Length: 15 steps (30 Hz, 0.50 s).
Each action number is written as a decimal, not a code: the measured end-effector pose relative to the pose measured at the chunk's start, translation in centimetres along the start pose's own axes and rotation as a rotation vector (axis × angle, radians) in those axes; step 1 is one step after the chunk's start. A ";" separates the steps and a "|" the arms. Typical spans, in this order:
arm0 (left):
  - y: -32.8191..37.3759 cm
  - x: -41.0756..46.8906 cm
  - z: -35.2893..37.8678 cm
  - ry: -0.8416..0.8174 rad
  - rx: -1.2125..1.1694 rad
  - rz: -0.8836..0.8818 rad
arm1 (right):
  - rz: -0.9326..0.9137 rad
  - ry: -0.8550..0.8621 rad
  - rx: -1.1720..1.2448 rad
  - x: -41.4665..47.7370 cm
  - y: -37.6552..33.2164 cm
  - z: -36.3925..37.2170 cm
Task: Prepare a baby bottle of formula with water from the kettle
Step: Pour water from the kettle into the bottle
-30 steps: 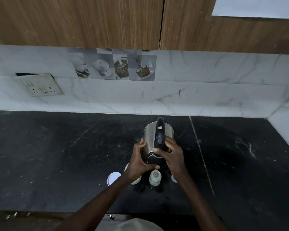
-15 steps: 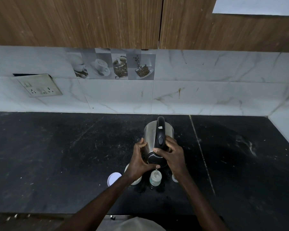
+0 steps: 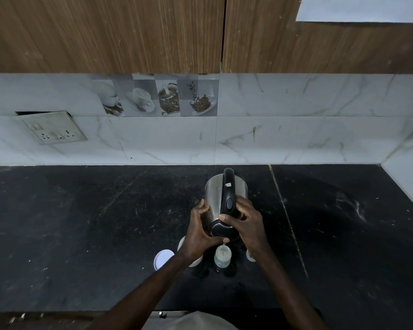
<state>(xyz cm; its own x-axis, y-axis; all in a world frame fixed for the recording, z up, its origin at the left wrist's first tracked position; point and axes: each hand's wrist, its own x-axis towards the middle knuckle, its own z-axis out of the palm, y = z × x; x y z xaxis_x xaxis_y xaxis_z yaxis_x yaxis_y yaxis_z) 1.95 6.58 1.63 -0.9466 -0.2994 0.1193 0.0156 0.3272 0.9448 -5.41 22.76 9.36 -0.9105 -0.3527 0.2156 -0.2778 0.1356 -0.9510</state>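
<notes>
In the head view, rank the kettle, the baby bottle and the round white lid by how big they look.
1. kettle: clearly the largest.
2-3. round white lid and baby bottle: nearly alike. The bottle is seen from above, so I won't rank these two.

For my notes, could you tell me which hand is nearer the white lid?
Left. The left hand grips the kettle just right of the lid; the right hand holds the kettle's farther side.
</notes>
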 end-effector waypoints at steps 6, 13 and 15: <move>0.5 -0.2 0.0 0.015 0.013 -0.023 | 0.005 -0.013 0.015 -0.2 0.0 -0.1; 1.1 -0.7 0.0 0.007 0.011 -0.013 | 0.004 -0.001 0.019 -0.5 0.1 -0.2; 1.4 -0.8 -0.1 0.005 -0.003 -0.009 | -0.005 0.000 0.011 -0.5 0.1 -0.3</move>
<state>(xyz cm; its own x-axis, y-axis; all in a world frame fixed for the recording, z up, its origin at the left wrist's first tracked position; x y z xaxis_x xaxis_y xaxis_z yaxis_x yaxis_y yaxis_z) 2.72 7.20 2.85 -0.9452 -0.3066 0.1127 0.0085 0.3218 0.9468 -5.03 23.20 9.16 -0.9091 -0.3536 0.2202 -0.2787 0.1234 -0.9524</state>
